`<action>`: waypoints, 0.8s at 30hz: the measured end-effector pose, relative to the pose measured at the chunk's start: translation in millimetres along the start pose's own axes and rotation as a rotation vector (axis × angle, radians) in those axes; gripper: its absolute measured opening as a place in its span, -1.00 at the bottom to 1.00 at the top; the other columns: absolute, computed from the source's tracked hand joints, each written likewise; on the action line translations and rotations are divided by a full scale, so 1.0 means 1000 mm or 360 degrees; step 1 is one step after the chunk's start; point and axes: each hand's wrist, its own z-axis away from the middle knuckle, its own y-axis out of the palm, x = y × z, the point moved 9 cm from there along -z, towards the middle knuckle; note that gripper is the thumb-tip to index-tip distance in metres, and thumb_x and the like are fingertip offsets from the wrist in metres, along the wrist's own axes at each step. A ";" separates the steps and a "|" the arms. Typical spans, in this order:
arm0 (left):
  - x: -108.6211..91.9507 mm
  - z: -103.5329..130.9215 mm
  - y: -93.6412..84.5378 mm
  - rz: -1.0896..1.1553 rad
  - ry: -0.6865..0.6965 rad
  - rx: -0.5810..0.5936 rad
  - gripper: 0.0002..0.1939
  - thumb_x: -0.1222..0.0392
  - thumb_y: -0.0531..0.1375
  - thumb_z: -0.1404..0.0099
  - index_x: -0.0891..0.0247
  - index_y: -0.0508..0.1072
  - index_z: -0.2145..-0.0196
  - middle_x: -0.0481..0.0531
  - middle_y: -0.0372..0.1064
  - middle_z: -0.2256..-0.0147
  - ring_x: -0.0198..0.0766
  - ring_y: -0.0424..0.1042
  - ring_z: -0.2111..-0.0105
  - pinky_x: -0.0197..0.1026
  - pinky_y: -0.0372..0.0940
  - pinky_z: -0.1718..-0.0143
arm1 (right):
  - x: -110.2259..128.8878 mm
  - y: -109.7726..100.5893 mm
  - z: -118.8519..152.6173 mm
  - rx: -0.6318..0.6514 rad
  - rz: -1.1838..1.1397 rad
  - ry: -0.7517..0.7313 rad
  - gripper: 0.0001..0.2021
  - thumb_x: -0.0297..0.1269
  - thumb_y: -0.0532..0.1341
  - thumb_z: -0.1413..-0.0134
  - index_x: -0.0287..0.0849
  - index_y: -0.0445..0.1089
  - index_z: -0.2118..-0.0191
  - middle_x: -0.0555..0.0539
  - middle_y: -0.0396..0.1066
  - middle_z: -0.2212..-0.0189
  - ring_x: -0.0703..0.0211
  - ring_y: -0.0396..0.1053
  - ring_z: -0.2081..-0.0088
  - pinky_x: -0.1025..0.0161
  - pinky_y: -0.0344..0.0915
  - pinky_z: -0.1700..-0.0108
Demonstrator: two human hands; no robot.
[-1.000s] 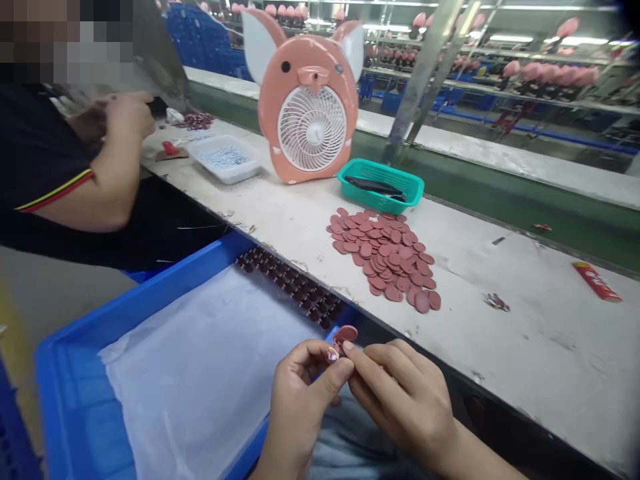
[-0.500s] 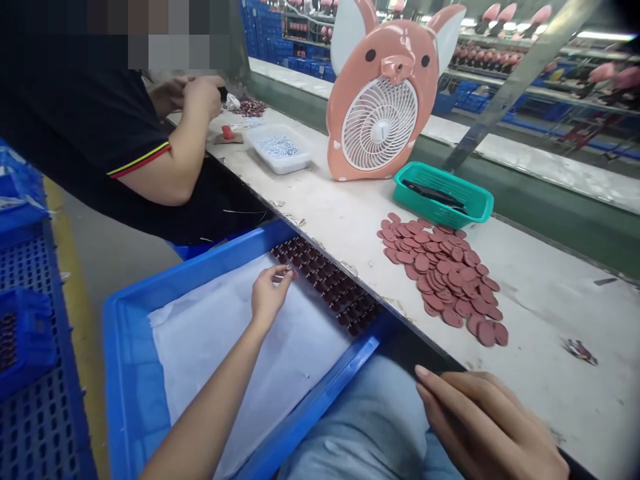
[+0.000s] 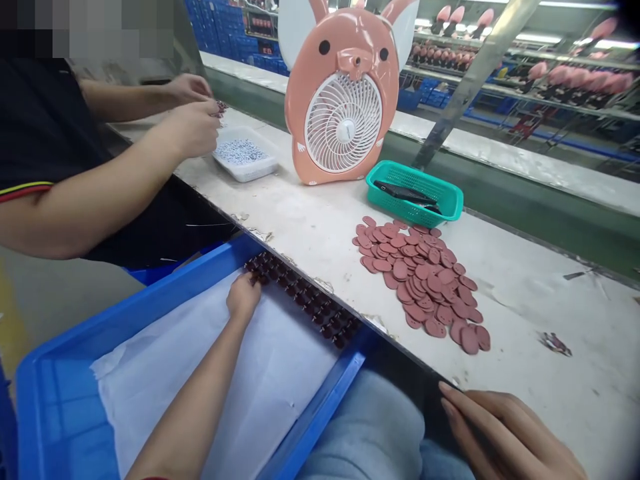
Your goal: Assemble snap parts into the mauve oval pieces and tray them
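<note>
My left hand [image 3: 244, 295] is over the blue tray [image 3: 60, 393], at the far end of the rows of small dark-red pieces [image 3: 305, 297] with shiny bits. Its fingers are closed on a small dark-red piece, mostly hidden by the fingertips. White sheeting [image 3: 200, 353] lines the tray under the rows. My right hand [image 3: 515, 433] rests at the table's front edge, fingers stretched out, with nothing visible in them. Beyond it, a heap of flat reddish oval discs [image 3: 420, 280] lies on the white table [image 3: 310, 220].
A pig-shaped fan [image 3: 345, 100] stands behind the discs, beside a green basket [image 3: 413, 193] holding a black object. To its left is a white tub [image 3: 245, 160] of small bluish bits. A co-worker's hands [image 3: 195, 123] work close to that tub. A scrap [image 3: 556, 343] lies at right.
My left hand has lowered the small piece to the far end of the rows. The view has shifted, and the co-worker's hands have come closer to the white tub. My right hand stays at the table edge.
</note>
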 end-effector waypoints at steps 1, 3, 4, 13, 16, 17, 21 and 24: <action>0.000 -0.001 0.001 -0.0010 -0.0003 -0.0002 -0.65 0.08 0.24 -0.37 0.22 0.44 -0.06 0.14 0.44 -0.05 -0.03 0.48 0.05 0.12 0.44 0.07 | -0.002 0.000 0.001 0.0002 0.0004 0.0001 -0.79 -0.48 0.27 -0.19 -0.24 0.49 0.05 -0.10 0.51 0.33 0.19 0.48 0.40 0.29 0.43 0.30; -0.001 -0.003 0.000 -0.0007 0.0003 -0.0022 -0.66 0.09 0.25 -0.36 0.22 0.45 -0.05 0.14 0.44 -0.04 -0.04 0.49 0.06 0.11 0.44 0.09 | -0.006 0.000 0.005 0.0019 0.0038 0.0015 -0.76 -0.48 0.28 -0.19 -0.23 0.49 0.02 -0.10 0.51 0.32 0.18 0.48 0.38 0.28 0.43 0.28; -0.002 -0.003 -0.002 0.0009 0.0014 -0.0045 -0.67 0.09 0.25 -0.36 0.22 0.45 -0.05 0.13 0.45 -0.03 -0.04 0.50 0.07 0.10 0.45 0.10 | -0.009 -0.001 0.009 0.0029 0.0065 0.0034 -0.74 -0.48 0.29 -0.19 -0.23 0.48 0.00 -0.10 0.50 0.31 0.17 0.48 0.37 0.26 0.42 0.27; -0.084 0.108 -0.091 0.0507 0.0717 -0.0943 -0.55 0.02 -0.01 -0.47 0.34 0.30 -0.17 0.40 0.15 -0.19 0.12 0.16 -0.24 0.12 0.33 -0.05 | -0.162 -0.073 0.031 -0.0373 0.0274 0.1344 -0.29 0.06 0.33 -0.13 -0.25 0.24 -0.28 -0.38 0.44 -0.01 -0.19 0.50 0.08 0.03 0.43 0.18; -0.165 0.161 -0.095 0.0457 0.1331 -0.0724 -0.67 -0.02 0.18 -0.36 0.15 0.51 0.01 0.21 0.40 -0.05 0.03 0.31 -0.14 0.11 0.15 -0.22 | -0.212 -0.062 0.017 -0.0184 0.0157 0.1435 -0.19 0.10 0.36 -0.07 -0.38 0.23 -0.27 -0.49 0.35 -0.13 -0.31 0.35 -0.14 -0.01 0.38 0.02; -0.194 0.175 -0.090 0.0399 0.1516 -0.0580 -0.70 0.01 0.21 -0.35 0.08 0.54 0.01 0.12 0.45 -0.06 -0.02 0.35 -0.11 0.07 0.14 -0.22 | -0.223 -0.054 0.012 -0.0118 0.0125 0.1446 -0.27 0.07 0.37 -0.07 -0.35 0.30 -0.21 -0.43 0.38 -0.11 -0.28 0.35 -0.14 -0.04 0.35 -0.03; -0.270 0.195 -0.075 0.0204 0.1780 -0.0259 -0.78 0.09 0.28 -0.30 0.06 0.63 0.11 0.11 0.55 -0.01 0.08 0.38 -0.05 0.14 0.14 -0.15 | -0.245 -0.025 -0.002 -0.0003 -0.0008 0.1471 -0.69 -0.13 0.29 -0.25 -0.22 0.42 0.01 -0.14 0.45 0.03 0.02 0.44 0.04 -0.05 0.40 -0.02; -0.289 0.188 -0.069 0.0182 0.1723 -0.0178 -0.90 0.18 0.31 -0.24 0.09 0.67 0.32 0.13 0.59 0.12 0.12 0.39 0.01 0.22 0.10 -0.14 | -0.241 -0.020 -0.008 -0.0043 -0.0195 0.1456 -0.74 -0.15 0.24 -0.31 -0.21 0.42 0.02 -0.11 0.45 0.07 0.08 0.46 0.11 0.02 0.43 0.04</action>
